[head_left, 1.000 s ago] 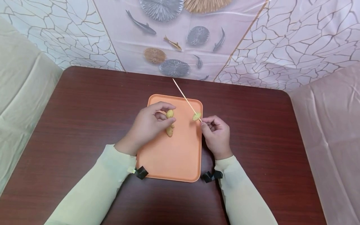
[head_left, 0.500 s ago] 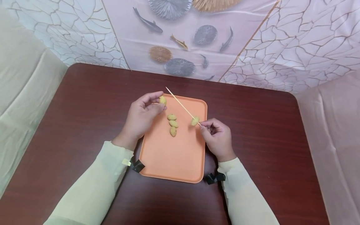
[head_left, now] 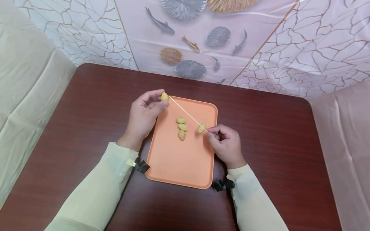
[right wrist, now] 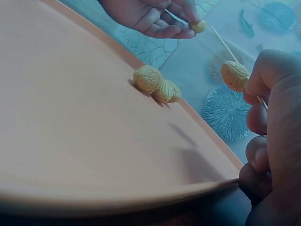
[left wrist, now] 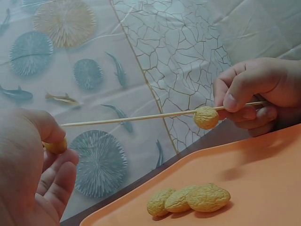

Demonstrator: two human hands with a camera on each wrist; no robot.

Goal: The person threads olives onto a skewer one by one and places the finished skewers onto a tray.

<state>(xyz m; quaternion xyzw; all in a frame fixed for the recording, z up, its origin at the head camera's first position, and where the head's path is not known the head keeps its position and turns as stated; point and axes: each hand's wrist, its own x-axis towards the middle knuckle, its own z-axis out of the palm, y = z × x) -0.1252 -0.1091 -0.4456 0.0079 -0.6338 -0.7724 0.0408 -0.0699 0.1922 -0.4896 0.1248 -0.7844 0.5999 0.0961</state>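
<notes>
My left hand (head_left: 140, 117) pinches a small wrinkled yellow potato (head_left: 164, 97) between thumb and fingers, over the far left corner of the orange tray (head_left: 179, 163). A thin wooden skewer (head_left: 185, 111) is gripped near its lower end by my right hand (head_left: 226, 144). One potato (left wrist: 206, 117) is threaded on it, close to the right fingertips. The skewer slants up to the left, its far tip right at the potato in my left hand. That held potato (left wrist: 56, 147) is partly hidden by fingers in the left wrist view.
Three more potatoes (head_left: 181, 127) lie in a short row on the tray, touching or nearly so. The tray rests on a dark reddish-brown table (head_left: 268, 160). A patterned cloth (head_left: 190, 48) hangs behind the table's far edge.
My left hand has lifted a potato from the tray's row and carried it up and left to the skewer's tip. The skewer has swung slightly flatter; the view has shifted a little.
</notes>
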